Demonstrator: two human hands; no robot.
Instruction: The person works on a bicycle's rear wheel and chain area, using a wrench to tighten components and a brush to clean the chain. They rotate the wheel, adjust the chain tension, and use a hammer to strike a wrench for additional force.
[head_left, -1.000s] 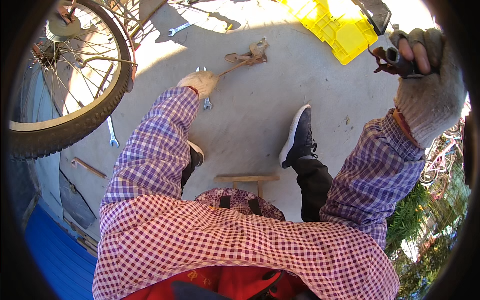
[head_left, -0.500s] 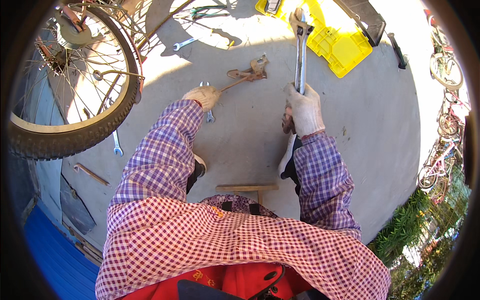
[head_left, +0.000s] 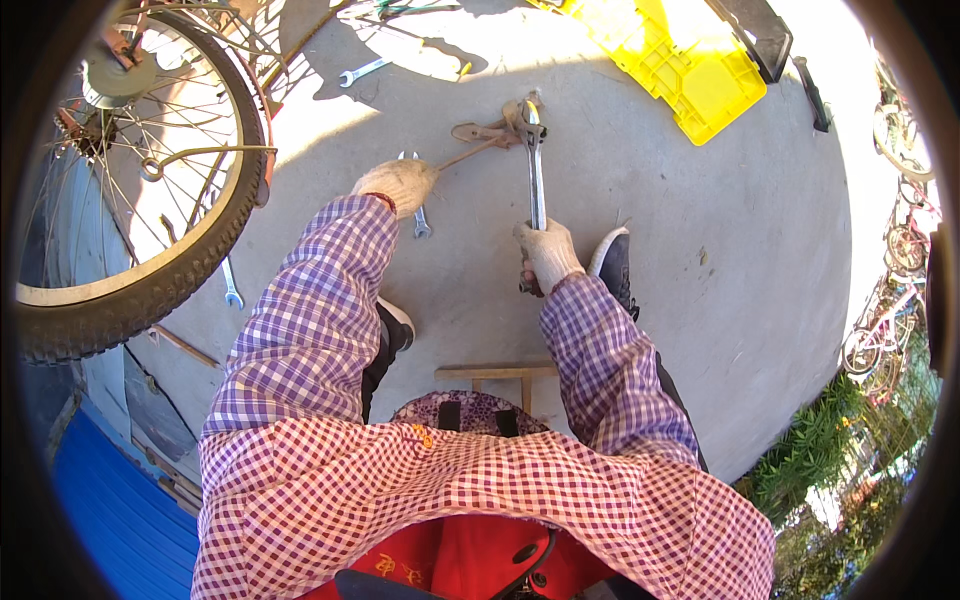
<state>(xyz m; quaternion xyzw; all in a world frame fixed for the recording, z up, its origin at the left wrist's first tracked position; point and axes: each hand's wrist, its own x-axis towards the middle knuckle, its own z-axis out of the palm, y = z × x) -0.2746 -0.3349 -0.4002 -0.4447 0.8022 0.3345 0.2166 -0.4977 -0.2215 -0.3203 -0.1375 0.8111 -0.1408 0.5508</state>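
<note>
My left hand (head_left: 397, 187), in a white work glove, is closed round the near end of a rusty metal part (head_left: 488, 132) with a thin rod and a bent bracket. In my gloved right hand (head_left: 550, 252) is a silver adjustable wrench (head_left: 537, 190), gripped by its lower handle. The wrench's head is over the far end of the rusty part, seemingly touching it. Whether the jaws clasp it, I cannot tell. Beneath my left hand lies an open-ended spanner (head_left: 421, 222) on the concrete, partly covered by the glove.
A bicycle wheel (head_left: 225, 215) stands at the left. Other spanners lie near it (head_left: 232, 285) and beyond my left hand (head_left: 363, 73). At the far right are a yellow plastic tool case (head_left: 695, 85) and a black bar (head_left: 812, 95). A wooden frame (head_left: 495, 373) is close to me.
My right hand has swung left and lowered the wrench, bringing its head from the right onto the rusty part. My left hand keeps its hold. My right foot shows more.
</note>
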